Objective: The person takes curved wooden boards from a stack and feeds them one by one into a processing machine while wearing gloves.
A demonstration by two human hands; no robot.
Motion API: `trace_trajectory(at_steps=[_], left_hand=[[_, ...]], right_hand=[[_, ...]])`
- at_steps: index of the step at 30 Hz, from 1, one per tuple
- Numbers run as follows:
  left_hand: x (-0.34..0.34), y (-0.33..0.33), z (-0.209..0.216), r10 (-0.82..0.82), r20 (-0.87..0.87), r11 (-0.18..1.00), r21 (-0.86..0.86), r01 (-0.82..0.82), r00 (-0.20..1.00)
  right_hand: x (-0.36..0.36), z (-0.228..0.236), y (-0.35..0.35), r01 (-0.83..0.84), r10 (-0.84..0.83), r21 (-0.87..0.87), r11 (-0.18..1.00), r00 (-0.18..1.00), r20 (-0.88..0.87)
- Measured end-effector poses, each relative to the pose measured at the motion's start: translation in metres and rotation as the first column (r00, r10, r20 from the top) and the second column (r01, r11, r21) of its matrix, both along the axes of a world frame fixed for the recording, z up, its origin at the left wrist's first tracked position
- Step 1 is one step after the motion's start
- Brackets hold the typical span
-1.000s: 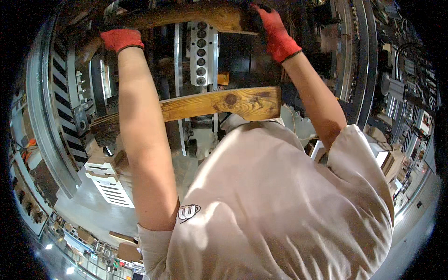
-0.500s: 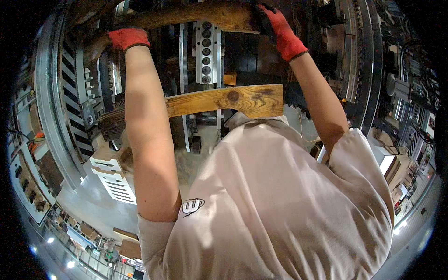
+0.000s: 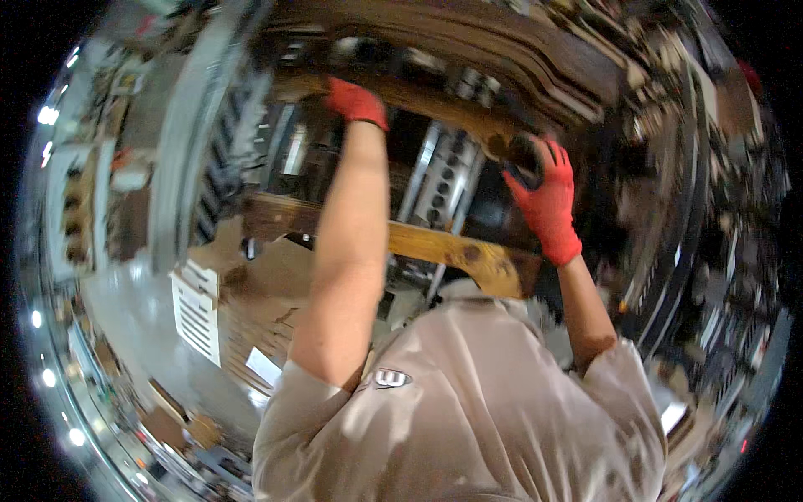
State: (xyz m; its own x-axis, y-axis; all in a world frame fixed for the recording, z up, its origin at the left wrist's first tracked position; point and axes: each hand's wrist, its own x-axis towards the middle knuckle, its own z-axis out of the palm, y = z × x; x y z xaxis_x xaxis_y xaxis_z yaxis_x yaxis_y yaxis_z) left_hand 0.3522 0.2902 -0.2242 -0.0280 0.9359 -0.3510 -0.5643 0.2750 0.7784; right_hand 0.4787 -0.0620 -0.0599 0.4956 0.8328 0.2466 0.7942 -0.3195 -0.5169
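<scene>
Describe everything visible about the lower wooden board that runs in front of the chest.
The lower wooden board is a flat plank of pale yellowish wood with darker grain and a dark knot near its right end. It slopes down from left to right across the picture, its left part darker in shadow. The left forearm crosses in front of it. Neither hand touches it; both red-gloved hands reach to a darker beam above.

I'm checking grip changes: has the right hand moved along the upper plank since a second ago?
Yes. The right hand has come off the upper plank and sits lower, nearer the knotted lower plank.
</scene>
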Motion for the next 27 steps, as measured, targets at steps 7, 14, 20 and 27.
trace_trajectory(at_steps=[7, 14, 20, 27], left_hand=[[0.018, -0.011, 0.034, 0.214, -0.061, 0.975, -0.049, -0.217, 0.975], [-0.002, -0.021, 0.046, 0.301, -0.306, 0.953, 0.119, -0.278, 0.903], [0.034, -0.022, 0.049, 0.298, -0.359, 0.934, -0.080, -0.347, 0.884], [0.021, -0.019, 0.052, 0.462, -0.407, 0.867, 0.019, -0.498, 0.788]], right_hand=[[-0.022, -0.005, 0.133, -0.309, 0.315, -0.062, 0.949, 0.930, 0.190], [-0.045, -0.026, 0.173, -0.398, 0.392, 0.038, 0.916, 0.913, 0.117], [-0.037, -0.029, 0.171, -0.447, 0.438, -0.017, 0.894, 0.882, -0.174], [-0.046, -0.038, 0.176, -0.520, 0.520, 0.022, 0.854, 0.854, 0.028]])
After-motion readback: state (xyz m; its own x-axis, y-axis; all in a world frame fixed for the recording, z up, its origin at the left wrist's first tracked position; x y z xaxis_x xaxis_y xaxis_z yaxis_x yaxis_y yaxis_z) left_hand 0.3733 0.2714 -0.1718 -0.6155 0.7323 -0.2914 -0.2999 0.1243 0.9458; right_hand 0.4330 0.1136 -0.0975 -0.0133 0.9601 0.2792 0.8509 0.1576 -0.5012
